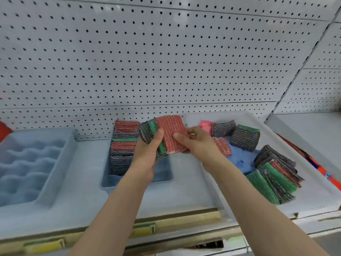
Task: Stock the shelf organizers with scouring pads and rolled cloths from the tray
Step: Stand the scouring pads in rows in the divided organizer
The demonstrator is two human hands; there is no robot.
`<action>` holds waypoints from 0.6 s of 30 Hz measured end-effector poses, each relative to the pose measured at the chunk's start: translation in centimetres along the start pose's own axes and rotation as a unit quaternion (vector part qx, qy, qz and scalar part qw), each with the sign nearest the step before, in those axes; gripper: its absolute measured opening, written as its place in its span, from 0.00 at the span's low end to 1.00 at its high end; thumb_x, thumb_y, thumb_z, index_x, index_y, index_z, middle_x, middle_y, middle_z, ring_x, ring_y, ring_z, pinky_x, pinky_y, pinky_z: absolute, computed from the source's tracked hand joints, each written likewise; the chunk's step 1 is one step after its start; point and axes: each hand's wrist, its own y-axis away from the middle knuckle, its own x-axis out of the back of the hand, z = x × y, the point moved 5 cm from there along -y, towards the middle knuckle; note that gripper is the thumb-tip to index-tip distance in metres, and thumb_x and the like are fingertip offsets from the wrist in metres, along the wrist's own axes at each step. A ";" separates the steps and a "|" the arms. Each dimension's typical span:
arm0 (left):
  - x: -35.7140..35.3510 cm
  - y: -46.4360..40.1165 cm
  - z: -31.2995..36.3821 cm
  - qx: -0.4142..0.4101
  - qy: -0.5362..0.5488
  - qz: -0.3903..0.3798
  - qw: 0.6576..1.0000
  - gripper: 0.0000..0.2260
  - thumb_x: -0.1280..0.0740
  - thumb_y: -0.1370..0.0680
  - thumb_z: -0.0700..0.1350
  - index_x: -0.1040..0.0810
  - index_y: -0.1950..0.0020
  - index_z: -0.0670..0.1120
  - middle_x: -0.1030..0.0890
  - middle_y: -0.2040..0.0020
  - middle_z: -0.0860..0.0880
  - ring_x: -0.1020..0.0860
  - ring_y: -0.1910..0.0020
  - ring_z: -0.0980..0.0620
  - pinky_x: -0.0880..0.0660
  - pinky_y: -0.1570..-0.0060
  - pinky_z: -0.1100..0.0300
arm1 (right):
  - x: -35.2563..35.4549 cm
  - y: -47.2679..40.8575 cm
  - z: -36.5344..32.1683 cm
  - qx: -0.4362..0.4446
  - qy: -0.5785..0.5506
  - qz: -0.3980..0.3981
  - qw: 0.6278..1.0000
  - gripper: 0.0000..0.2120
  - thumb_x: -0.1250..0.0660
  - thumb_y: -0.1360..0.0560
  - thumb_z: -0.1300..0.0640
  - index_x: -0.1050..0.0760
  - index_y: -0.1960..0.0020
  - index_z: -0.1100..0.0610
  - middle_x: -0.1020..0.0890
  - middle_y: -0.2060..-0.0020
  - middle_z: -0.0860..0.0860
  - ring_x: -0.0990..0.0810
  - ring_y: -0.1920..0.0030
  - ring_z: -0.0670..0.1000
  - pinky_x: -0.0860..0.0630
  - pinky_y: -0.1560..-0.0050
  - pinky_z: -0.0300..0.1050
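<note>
While a small stack of scouring pads point(162, 134) is held above the blue shelf organizer point(162, 175), both hands are engaged on it: the left hand point(149, 146) is curled round the stack's lower edge, thumb on the front, and the right hand point(195, 140) pinches the red top pad from the side, apparently so the pads are squared before insertion. Left of the held stack, a row of pads point(122, 145) is already stood on edge in the organizer's far-left part; the portion directly below the hands is judged to be open room, though partly hidden. Right of the organizer, the white tray point(267, 126) lies at an angle, holding loose pads, a fanned pile point(273, 172), a pink item point(205, 124) and blue cloth point(239, 159). Further left of the organizer, a scalloped blue organizer point(33, 163) holds nothing visible. Behind all, the pegboard point(166, 61) limits reach.
</note>
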 end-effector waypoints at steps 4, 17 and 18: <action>7.0 -0.7 1.8 0.009 -0.016 0.007 1.000 0.30 0.23 0.33 0.61 0.24 0.35 0.52 0.15 0.44 0.49 0.17 0.45 0.48 0.20 0.45 0.50 | -7.0 -1.0 0.8 -0.041 -0.004 -0.075 0.996 0.14 0.26 0.26 0.51 0.18 0.47 0.61 0.13 0.54 0.54 0.14 0.53 0.52 0.18 0.47 0.46; 23.2 -2.2 3.6 -0.020 0.117 0.176 0.977 0.07 0.29 0.22 0.47 0.21 0.46 0.50 0.16 0.50 0.51 0.18 0.53 0.53 0.19 0.55 0.55 | -16.0 -1.1 4.6 0.098 0.308 0.035 0.946 0.10 0.24 0.29 0.56 0.16 0.47 0.50 0.15 0.54 0.44 0.19 0.53 0.45 0.22 0.51 0.41; 23.3 -2.2 3.5 -0.011 0.113 0.169 0.979 0.07 0.29 0.23 0.47 0.21 0.46 0.50 0.16 0.51 0.51 0.18 0.54 0.53 0.19 0.53 0.54 | -16.7 -0.9 4.9 0.132 0.397 0.036 0.908 0.11 0.25 0.29 0.57 0.16 0.47 0.50 0.16 0.52 0.45 0.21 0.50 0.48 0.22 0.51 0.46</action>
